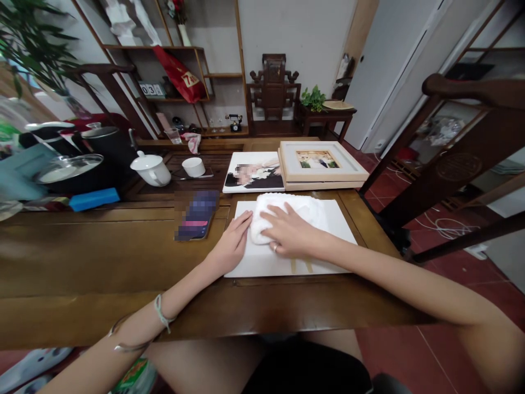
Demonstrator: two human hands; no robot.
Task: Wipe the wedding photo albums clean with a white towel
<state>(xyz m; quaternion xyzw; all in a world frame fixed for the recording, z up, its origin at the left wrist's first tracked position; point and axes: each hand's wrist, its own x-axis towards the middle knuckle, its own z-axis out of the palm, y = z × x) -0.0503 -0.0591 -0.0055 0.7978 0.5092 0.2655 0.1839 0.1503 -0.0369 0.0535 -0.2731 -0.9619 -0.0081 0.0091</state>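
A flat white panel [254, 262] lies on the wooden table before me, with two tan strips near its front edge. On top of it rests a folded white towel [305, 203]. My right hand [289, 232] presses down on the towel's left part, fingers spread, a ring on one finger. At the panel's left edge lies my left hand [233, 243], its fingers stretched out and their tips beside the towel. Just behind the panel are a photo print [268, 174] and a light wood picture frame [324, 180] that sits on another flat piece.
A phone [197, 216] lies left of the panel on the table [102, 257]. Farther back stand a white lidded cup [151, 168], a small white bowl [193, 167], a blue box [94, 199] and a glass-lidded pot [74, 169]. A dark wooden chair [459, 148] stands at the right.
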